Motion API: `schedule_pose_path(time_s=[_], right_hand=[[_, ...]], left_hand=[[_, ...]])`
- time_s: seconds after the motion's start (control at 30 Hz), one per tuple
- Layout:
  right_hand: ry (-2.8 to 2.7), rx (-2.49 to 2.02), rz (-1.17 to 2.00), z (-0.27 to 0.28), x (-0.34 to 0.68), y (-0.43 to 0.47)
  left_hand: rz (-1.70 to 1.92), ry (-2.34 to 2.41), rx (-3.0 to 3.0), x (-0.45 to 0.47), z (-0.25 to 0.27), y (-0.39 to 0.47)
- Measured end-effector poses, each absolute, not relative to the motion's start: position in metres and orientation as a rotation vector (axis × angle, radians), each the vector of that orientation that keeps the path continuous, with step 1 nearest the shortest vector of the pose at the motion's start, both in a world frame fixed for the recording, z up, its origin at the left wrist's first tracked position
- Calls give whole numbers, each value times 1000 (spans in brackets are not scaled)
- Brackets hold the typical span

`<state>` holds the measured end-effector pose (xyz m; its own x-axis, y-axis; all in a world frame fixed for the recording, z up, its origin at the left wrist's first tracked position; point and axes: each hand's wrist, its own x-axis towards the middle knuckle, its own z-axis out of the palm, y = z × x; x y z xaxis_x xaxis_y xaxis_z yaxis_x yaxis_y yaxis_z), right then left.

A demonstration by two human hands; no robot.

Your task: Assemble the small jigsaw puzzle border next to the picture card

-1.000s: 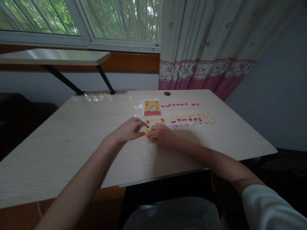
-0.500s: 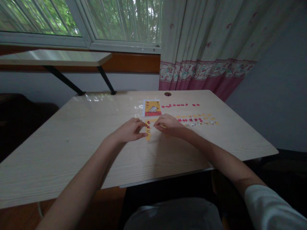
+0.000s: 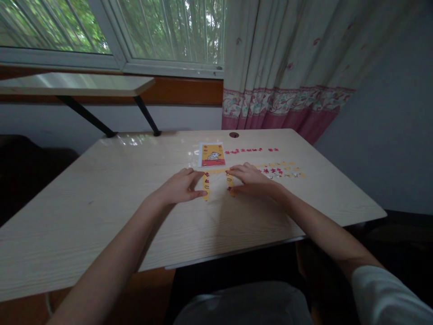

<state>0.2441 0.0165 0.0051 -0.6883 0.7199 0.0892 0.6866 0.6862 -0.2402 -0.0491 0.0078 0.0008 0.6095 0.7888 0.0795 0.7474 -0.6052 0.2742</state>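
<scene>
On the table, several joined yellow jigsaw pieces make a three-sided border, with a left strip (image 3: 206, 186), a right strip (image 3: 229, 180) and a top strip (image 3: 216, 171). My left hand (image 3: 181, 186) has its thumb and index finger apart, their tips at the left strip. The fingers of my right hand (image 3: 252, 179) are likewise apart, with fingertips touching the right strip. Just beyond the border lies a picture card (image 3: 212, 155) with a white animal on yellow and red. To the right, partly behind my right hand, are loose jigsaw pieces (image 3: 275, 171) in red, yellow and white.
A row of red jigsaw pieces (image 3: 248, 150) runs right of the card. The wooden table (image 3: 111, 207) has a round cable hole (image 3: 234, 135) at its back edge. A raised shelf (image 3: 101, 85) stands at the back left, and a curtain (image 3: 284, 99) hangs behind.
My right hand has gone from a closed pinch inside the border to spread fingers on the right strip, uncovering that strip. My left hand stays at the left strip. The view has shifted slightly.
</scene>
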Motion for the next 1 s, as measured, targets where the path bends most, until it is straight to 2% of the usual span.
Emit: schedule_pose_path(time_s=[0.7,1.0], right_hand=[[-2731,-1183,351,-3,245,28],[-2691,-1240,274,-1,252,28]], left_hand=[[263,1266,2686,-53,-11,22],[474,1430,2682,-58,-16,27]])
